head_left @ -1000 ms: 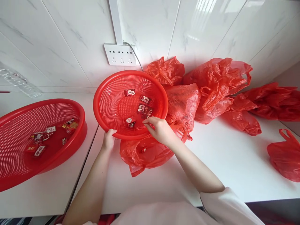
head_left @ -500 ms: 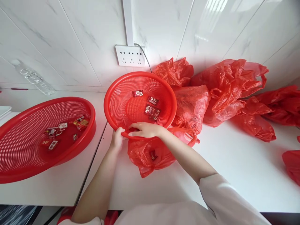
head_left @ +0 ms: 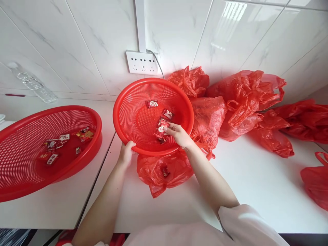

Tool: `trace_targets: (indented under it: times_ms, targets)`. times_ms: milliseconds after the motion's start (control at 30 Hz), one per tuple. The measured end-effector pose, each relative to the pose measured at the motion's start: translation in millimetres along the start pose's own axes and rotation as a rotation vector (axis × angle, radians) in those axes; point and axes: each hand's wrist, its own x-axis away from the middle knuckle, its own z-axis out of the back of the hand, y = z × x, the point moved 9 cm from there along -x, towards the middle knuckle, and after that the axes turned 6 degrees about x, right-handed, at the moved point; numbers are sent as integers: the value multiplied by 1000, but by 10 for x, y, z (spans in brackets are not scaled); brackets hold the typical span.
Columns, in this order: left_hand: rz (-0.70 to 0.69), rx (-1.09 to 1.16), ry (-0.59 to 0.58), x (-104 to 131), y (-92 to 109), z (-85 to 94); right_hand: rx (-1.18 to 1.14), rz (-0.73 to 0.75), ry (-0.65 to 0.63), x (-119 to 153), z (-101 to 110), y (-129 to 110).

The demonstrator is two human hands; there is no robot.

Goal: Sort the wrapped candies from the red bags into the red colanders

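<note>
A red plastic colander (head_left: 138,135) is tilted toward me above a red plastic bag (head_left: 151,172). My left hand (head_left: 126,153) is closed on its near left rim, thumb over the edge. Inside the colander, my right hand (head_left: 178,134) pinches a red wrapped candy (head_left: 162,128) between thumb and fingers. More wrapped candies lie on the colander's bottom: one candy (head_left: 152,103) toward the back and another candy (head_left: 167,114) right of the middle. Others under my right hand are partly hidden. A dark red wrapped piece (head_left: 165,171) shows in the bag below.
At left, a larger red basket (head_left: 96,119) holds several wrapped snacks. Filled red bags (head_left: 208,119) stand along the wall on the right. A clear plastic bottle (head_left: 36,85) lies at the back left, and a socket panel (head_left: 142,62) is on the wall.
My right hand has left the colander's near rim and moved inside, where it now pinches a candy. My left hand stays on the rim.
</note>
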Motion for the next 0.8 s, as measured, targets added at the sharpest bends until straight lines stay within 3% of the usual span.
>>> trace_targets:
  times_ms: [100,167,333,400,533,600,700,800]
  targets:
    - [-8,3,-13,14,25,-22,-22,-9,0,59,17,-90]
    - [-5,-2,-24,29,41,-42,10,-22,-72,125,7,-175]
    - [-4,-2,-28,31,43,-38,289,-91,-519,439,-187,-336]
    - [-8,12,-15,23,31,-21,463,-57,-471,445,-144,-373]
    - [-41,21,13,35,53,-10,872,100,-130,302,-28,-413]
    - [-48,9,-2,53,66,-37,1037,94,-160,255,-121,-270]
    - [-70,-1,-16,67,83,-58,1207,-32,-330,236,-247,49]
    - [-124,-7,-25,62,111,-65,1225,-154,-459,273,-287,228]
